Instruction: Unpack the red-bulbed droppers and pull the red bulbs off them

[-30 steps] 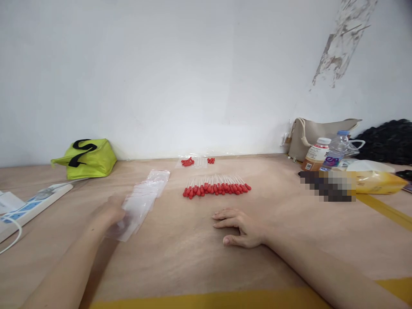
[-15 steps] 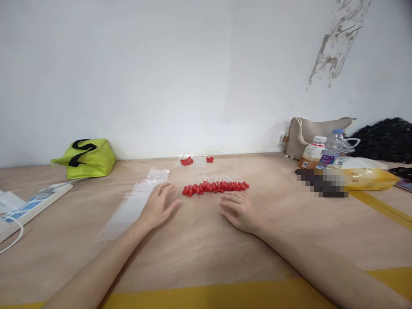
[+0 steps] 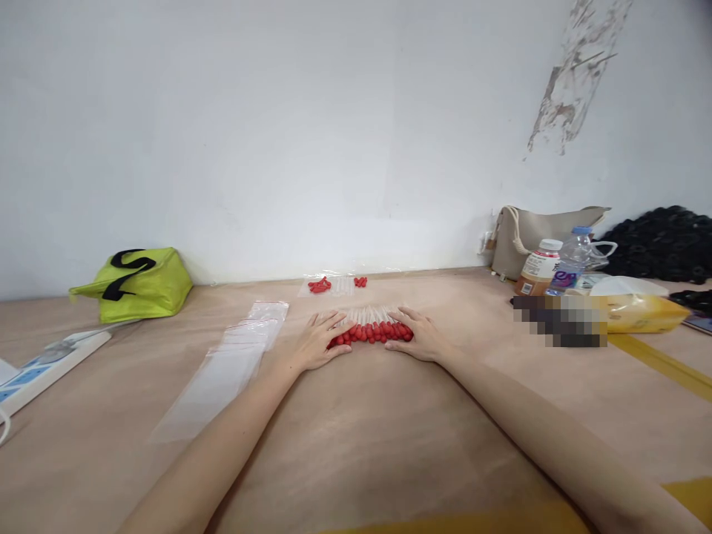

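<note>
A row of thin clear sticks with red bulb-like ends (image 3: pixel 371 332) lies side by side on the table, the red ends facing me. My left hand (image 3: pixel 323 343) cups the left end of the row, its fingers and thumb apart. At the right end, my right hand (image 3: pixel 418 335) rests in the same way, thumb in front and fingers behind. Both hands touch the row and hide its outermost pieces. Left of my left hand, flat clear zip bags (image 3: pixel 231 367) lie overlapping in a strip.
Against the wall are small clear bags holding red-ended pieces (image 3: pixel 320 285). A lime-green bag (image 3: pixel 147 285) and a power strip (image 3: pixel 53 363) lie at left. On the right stand bottles (image 3: pixel 541 268), a beige bag (image 3: pixel 506 248), a yellow tissue pack (image 3: pixel 639 314) and a black heap (image 3: pixel 661 241).
Both hands have moved in from beside and before the row onto its two ends. The row has become narrower and more tightly packed. The view has shifted slightly.
</note>
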Demonstrator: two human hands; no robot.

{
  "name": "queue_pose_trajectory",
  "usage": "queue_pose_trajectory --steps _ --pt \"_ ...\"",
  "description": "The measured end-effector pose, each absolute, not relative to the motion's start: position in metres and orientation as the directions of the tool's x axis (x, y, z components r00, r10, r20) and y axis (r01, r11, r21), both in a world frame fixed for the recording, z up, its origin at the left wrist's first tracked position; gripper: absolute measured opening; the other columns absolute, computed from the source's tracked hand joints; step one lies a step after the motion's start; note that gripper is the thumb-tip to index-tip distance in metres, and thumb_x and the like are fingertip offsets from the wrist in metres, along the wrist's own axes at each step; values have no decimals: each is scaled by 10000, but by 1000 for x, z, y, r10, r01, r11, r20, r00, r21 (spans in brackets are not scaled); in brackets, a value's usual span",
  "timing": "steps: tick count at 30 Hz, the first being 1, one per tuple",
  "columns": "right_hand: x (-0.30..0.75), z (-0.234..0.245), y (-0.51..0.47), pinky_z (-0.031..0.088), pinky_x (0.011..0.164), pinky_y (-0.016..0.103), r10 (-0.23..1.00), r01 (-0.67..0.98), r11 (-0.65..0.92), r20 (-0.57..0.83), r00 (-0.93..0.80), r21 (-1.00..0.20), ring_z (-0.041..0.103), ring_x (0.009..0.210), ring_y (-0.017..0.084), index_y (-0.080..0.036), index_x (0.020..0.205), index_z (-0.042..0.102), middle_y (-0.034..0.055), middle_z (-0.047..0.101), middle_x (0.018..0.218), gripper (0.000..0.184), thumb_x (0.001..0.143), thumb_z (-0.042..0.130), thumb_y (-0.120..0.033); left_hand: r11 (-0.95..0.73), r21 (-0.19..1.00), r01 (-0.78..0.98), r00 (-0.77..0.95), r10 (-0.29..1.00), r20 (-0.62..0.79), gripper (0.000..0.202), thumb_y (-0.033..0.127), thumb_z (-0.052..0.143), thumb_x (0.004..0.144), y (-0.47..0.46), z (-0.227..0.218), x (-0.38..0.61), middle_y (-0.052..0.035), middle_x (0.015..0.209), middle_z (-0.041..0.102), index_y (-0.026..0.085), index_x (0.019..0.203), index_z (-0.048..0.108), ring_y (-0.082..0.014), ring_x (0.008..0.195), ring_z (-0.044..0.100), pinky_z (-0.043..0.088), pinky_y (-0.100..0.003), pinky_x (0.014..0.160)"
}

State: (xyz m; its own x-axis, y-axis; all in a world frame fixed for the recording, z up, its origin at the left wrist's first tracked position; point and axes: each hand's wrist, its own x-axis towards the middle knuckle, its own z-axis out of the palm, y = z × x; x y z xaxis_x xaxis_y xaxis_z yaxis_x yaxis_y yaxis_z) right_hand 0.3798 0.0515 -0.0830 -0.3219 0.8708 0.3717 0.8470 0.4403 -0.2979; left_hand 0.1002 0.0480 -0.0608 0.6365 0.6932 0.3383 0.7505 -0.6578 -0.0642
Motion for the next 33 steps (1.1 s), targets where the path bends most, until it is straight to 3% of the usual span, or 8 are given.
queue_pose_trajectory --steps 10,13,16,18,20,24,29,33 --pt "372 -88 69 328 973 437 847 797 480 431 -311 -367 419 1166 267 -220 1198 506 115 483 1242 721 643 511 -679 -687 82 722 615 692 377 485 521 381 828 69 -68 99 -51 1264 486 276 1240 451 -193 1149 450 351 -347 972" --pt "372 -87 64 323 966 459 834 796 483 467 -293 -364 427 1154 271 -212 1257 428 116 485 1239 783 630 534 -669 -646 106 756 541 708 454 630 596 483 731 64 -69 97 -64 1277 470 230 1243 447 -223 1183 408 321 -373 1000" --pt "371 -84 52 240 988 531 780 810 499 566 -266 -306 406 1161 289 -211 1304 335 118 455 1260 844 617 564 -646 -606 87 790 473 694 542 799 640 578 610 50 -67 91 -83 1288 449 205 1259 413 -269 1214 353 277 -420 1022" --pt "371 -82 39 226 998 523 716 803 538 641 -276 -256 410 1153 279 -204 1275 369 116 459 1247 735 670 562 -575 -590 82 803 445 686 576 810 633 607 582 36 -65 86 -87 1266 458 201 1241 416 -274 1193 370 296 -413 1008" --pt "370 -81 22 288 984 463 664 764 607 669 -334 -221 438 1122 253 -197 1220 434 111 489 1201 581 727 544 -484 -532 115 839 365 707 606 653 584 579 651 22 -64 81 -85 1181 504 196 1163 463 -253 1123 432 349 -385 960" --pt "367 -78 -13 369 942 385 607 617 758 573 -550 -211 456 1110 225 -211 1163 509 93 497 1202 457 758 529 -421 -307 225 925 120 795 595 225 346 357 851 3 -65 76 -68 922 564 192 898 515 -211 936 524 415 -348 829" --pt "362 -74 -27 347 975 391 600 528 800 350 -719 -285 414 1177 222 -254 1230 473 59 430 1305 470 810 450 -463 -15 402 915 -159 905 395 156 290 386 817 16 -63 78 -75 868 598 183 876 482 -221 837 571 431 -329 718" --pt "361 -73 -23 334 987 395 633 546 771 298 -714 -328 411 1179 218 -255 1239 464 59 435 1303 506 801 443 -508 57 456 888 -247 896 370 159 295 398 804 40 -66 85 -86 874 617 173 860 481 -220 832 591 432 -319 708"
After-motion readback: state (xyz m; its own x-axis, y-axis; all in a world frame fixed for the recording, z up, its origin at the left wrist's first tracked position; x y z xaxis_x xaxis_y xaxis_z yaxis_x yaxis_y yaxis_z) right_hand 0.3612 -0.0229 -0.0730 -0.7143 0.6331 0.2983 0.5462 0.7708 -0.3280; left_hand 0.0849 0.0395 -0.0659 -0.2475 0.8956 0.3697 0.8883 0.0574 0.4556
